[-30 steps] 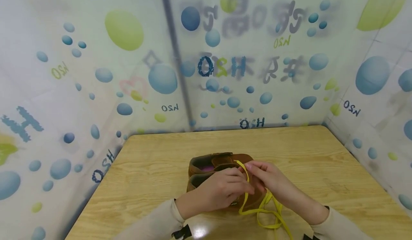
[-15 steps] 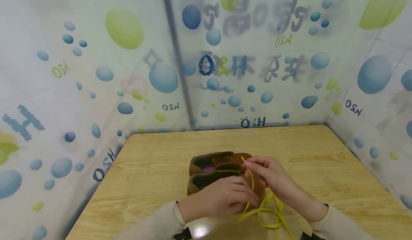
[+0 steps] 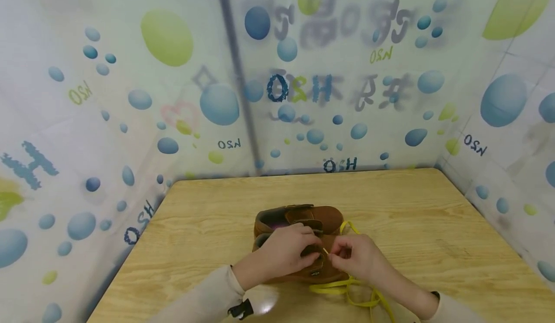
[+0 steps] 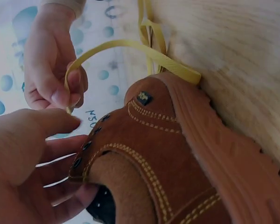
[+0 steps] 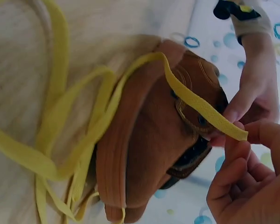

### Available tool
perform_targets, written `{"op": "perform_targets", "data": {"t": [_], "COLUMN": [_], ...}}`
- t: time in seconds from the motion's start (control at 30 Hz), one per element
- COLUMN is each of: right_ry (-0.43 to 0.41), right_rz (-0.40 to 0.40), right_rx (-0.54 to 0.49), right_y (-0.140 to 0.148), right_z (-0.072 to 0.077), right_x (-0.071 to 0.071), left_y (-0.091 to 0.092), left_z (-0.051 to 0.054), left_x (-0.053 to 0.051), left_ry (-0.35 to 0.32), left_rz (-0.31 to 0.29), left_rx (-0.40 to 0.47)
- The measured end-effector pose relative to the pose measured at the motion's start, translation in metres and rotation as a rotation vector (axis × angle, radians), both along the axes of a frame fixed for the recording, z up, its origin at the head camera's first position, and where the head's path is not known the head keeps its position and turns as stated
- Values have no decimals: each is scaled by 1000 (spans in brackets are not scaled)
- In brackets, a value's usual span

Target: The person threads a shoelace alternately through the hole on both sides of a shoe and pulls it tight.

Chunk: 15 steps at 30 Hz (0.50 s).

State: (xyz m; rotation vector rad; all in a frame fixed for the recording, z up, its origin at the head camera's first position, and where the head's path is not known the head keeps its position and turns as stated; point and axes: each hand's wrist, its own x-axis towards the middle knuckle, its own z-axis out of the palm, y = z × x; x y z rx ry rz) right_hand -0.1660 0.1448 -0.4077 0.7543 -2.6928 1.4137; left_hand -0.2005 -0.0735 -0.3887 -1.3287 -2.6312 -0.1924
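A brown leather shoe [image 3: 331,276] with yellow stitching stands nearest me on the table, and its mate [image 3: 330,219] is right behind it. My left hand [image 3: 284,253] is at the near shoe's opening. In the left wrist view its fairly straight fingers [image 4: 60,151] touch the eyelet flap, with the thumb held apart from them. My right hand [image 3: 362,260] pinches a flat yellow shoelace [image 5: 196,100] close to its end, between thumb and index finger. That end points toward the eyelets, near the left thumb. Whether it touches an eyelet I cannot tell.
Loose loops of the lace [image 5: 60,107] lie on the wooden table [image 3: 208,226] beside the toe of the near shoe. A patterned curtain [image 3: 173,121] with blue and green drops surrounds the table's back and sides.
My right hand has come down from beside the far shoe's toe to the near shoe with the lace end. The left hand has drawn back slightly, up and leftward, to the eyelet flap.
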Motion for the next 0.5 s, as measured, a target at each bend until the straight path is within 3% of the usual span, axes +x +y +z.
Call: {"op": "perform_targets", "data": {"t": [0.1,0.3,0.5], "right_ry": [63,183,216], "right_rz": [25,34,-5], "right_rx": [28,78,150], "right_y": [-5,-14,-16], "right_z": [-4,-9,-14], "right_x": [4,7,6], "left_y": [1,0,2], "left_z": [-2,-3,-2], "left_x": [0,-1,-1], "left_ry": [-29,-22,-44], "left_rz": [2,17,12], "left_rx": [-41,-43,-41]}}
